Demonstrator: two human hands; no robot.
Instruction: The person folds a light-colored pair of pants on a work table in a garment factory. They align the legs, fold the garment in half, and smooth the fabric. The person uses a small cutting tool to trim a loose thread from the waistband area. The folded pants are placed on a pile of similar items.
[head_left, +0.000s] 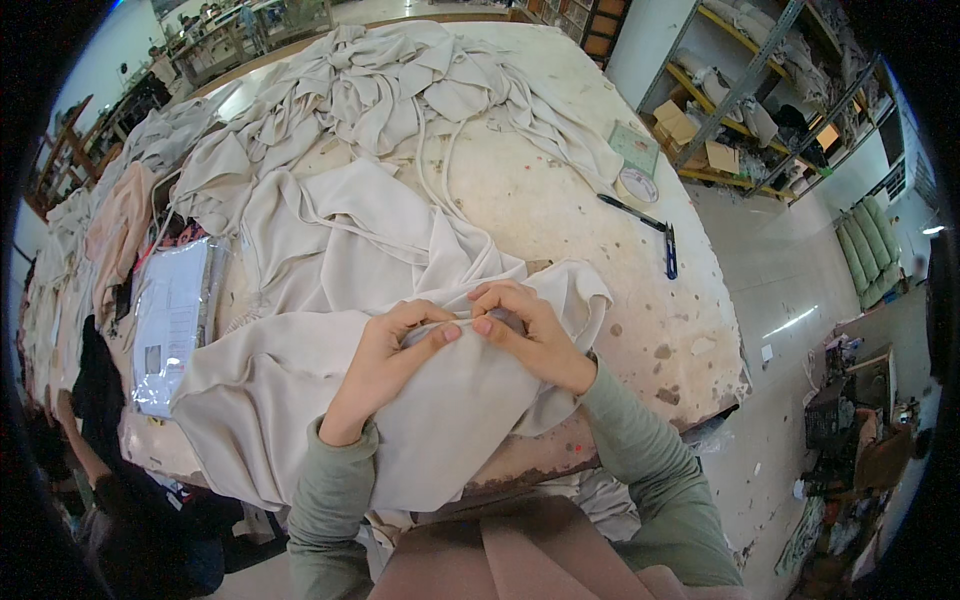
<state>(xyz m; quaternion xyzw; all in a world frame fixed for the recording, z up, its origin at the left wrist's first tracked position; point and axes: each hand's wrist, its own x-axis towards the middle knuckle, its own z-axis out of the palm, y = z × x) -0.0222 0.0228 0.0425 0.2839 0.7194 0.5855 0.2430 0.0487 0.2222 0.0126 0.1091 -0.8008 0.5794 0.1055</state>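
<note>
A pale beige fabric garment lies across the near edge of the table, part of it hanging over the edge. My left hand pinches a seam or folded edge of it between thumb and fingers. Right beside it, my right hand grips the same edge, the two thumbs almost meeting. Behind my hands the cloth spreads on in loose folds, with long thin fabric straps trailing up the table. Whatever sits under my fingertips is hidden.
The worn, stained table carries a heap of similar fabric at the far side. A snips-like blue tool, a black pen and a tape roll lie right. At left are a plastic-wrapped package and another person's arm.
</note>
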